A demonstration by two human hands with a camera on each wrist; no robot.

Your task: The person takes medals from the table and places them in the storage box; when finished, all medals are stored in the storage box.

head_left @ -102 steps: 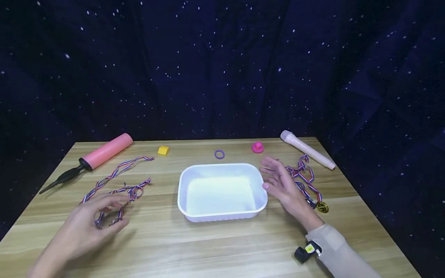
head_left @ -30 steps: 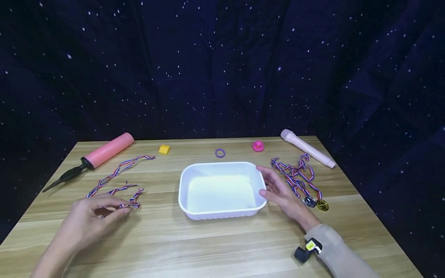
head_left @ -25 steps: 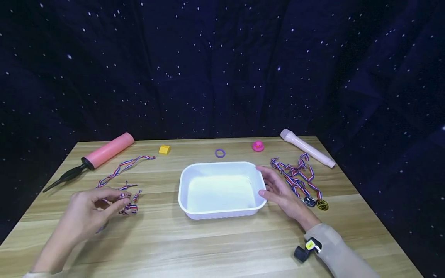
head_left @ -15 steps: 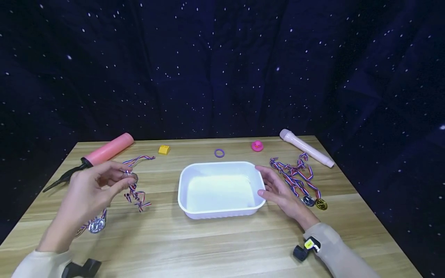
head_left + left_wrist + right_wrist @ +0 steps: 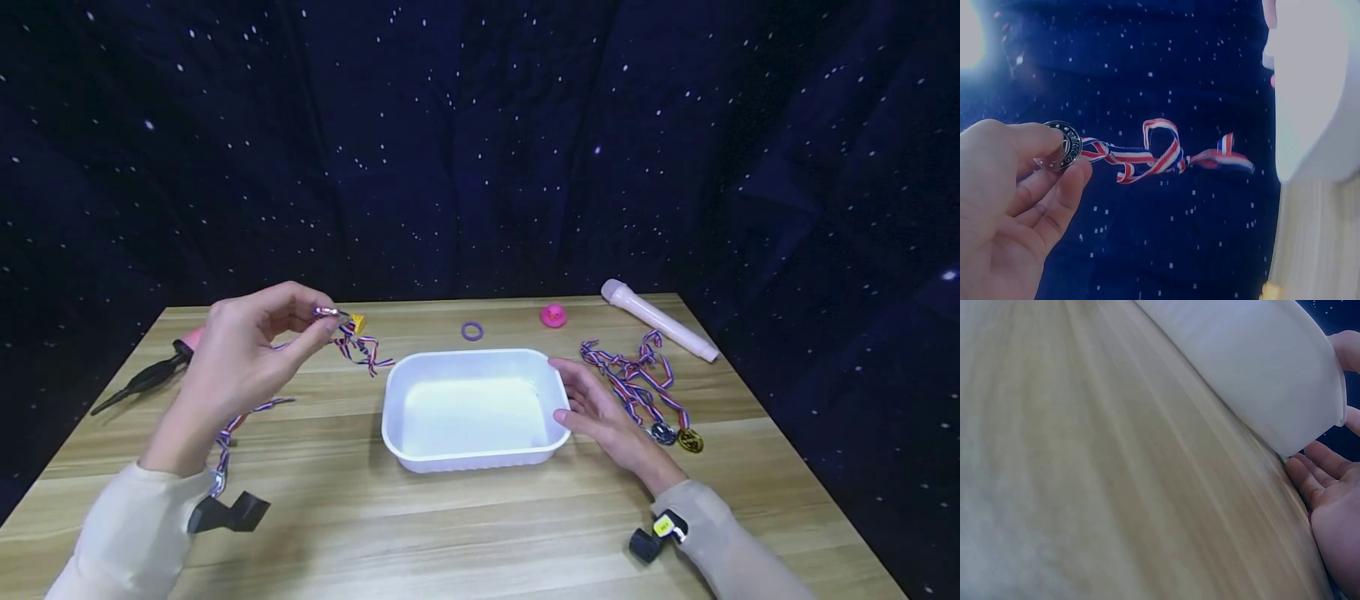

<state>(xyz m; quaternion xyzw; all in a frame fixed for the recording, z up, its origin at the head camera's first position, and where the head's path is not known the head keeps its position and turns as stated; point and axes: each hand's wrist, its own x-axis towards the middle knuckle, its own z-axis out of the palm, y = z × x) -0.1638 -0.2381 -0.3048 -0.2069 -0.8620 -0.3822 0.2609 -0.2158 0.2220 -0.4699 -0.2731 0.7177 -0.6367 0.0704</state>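
Note:
My left hand [image 5: 255, 354] is raised over the left part of the table, thumb and fingers pinching a silver medal [image 5: 1072, 147]. Its red, white and blue ribbon [image 5: 362, 346], knotted and looped, trails off towards the tub. In the middle of the table stands a white plastic tub [image 5: 480, 465] with nothing in it. At the tub's right end my right hand [image 5: 600, 412] grips the rim with the thumb over the edge; in the right wrist view several fingers [image 5: 1310, 475] lie low against its outer wall. Under my left wrist another ribboned medal [image 5: 218, 482] lies partly hidden.
Silver [image 5: 663, 433] and gold medals [image 5: 691, 440] with tangled ribbons lie right of the tub. A pale pink toy microphone [image 5: 660, 320], pink duck [image 5: 553, 316], purple ring [image 5: 472, 331] and yellow block [image 5: 359, 322] line the back. My left hand partly hides a pump [image 5: 150, 379].
My left hand has picked up the medal from the left pile and carried it up and to the right, its ribbon trailing. My right hand has come to the tub's rim and stays there.

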